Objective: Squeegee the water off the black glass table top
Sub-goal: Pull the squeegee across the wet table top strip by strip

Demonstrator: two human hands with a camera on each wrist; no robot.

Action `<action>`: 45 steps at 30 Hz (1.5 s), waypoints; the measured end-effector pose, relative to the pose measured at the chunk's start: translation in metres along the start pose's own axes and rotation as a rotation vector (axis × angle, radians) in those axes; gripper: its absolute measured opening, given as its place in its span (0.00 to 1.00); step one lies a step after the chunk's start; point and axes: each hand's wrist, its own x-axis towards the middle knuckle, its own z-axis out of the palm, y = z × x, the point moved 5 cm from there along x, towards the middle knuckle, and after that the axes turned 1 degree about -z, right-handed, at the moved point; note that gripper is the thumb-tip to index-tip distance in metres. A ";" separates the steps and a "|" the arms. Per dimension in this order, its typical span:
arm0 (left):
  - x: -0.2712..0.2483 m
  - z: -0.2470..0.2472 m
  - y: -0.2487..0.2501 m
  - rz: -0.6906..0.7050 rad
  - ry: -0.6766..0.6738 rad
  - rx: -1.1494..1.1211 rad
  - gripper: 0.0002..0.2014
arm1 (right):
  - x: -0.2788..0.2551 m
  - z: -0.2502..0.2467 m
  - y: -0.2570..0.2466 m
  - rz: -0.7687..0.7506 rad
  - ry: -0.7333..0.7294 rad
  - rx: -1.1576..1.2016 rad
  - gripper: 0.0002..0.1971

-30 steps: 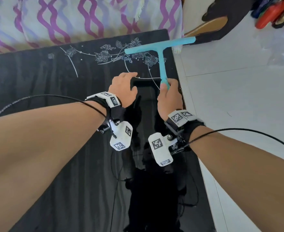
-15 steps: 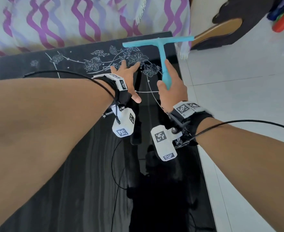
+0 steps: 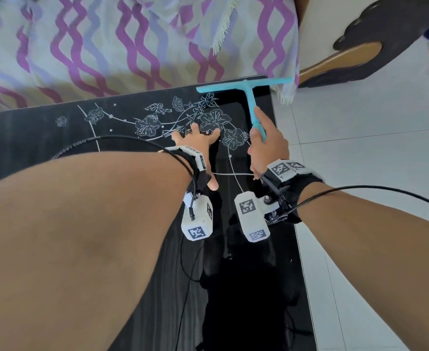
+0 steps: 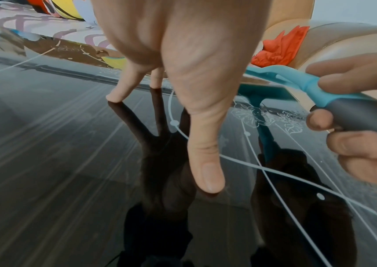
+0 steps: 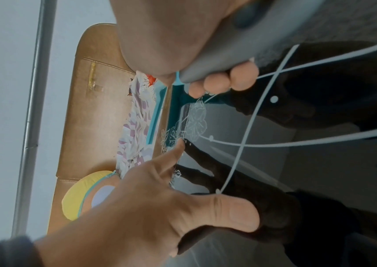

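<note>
while one teal squeegee (image 3: 249, 97) lies with its blade along the far edge of the black glass table top (image 3: 56, 133), the right hand (image 3: 266, 145) curls round its handle. the left hand (image 3: 195, 143) presses spread, straight fingers on the glass, holding nothing. only the wrist views show the handle's grey grip; no writing is readable.

A light-blue plastic T-shaped squeegee with a grey grip (image 3: 250, 97) lies with its blade along the far edge of the glossy black glass table top printed with white flowers and curved lines (image 3: 122, 117), handle pointing back toward the person.
</note>
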 end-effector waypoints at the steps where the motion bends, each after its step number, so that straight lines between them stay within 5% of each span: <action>1: 0.001 -0.001 0.000 -0.001 -0.009 -0.008 0.72 | 0.004 0.000 -0.003 0.011 0.005 -0.015 0.24; 12: 0.008 0.006 -0.003 0.006 -0.035 -0.065 0.74 | 0.002 0.003 -0.011 0.029 0.031 -0.171 0.25; 25: -0.006 0.011 -0.008 0.016 0.176 -0.354 0.83 | -0.043 -0.014 0.017 0.022 0.038 -0.247 0.24; 37: -0.058 0.041 0.011 -0.072 0.239 -0.436 0.64 | -0.126 -0.022 0.037 0.059 0.007 -0.351 0.26; 45: -0.106 0.088 0.016 0.021 0.142 -0.401 0.69 | -0.191 -0.024 0.050 0.129 -0.012 -0.356 0.27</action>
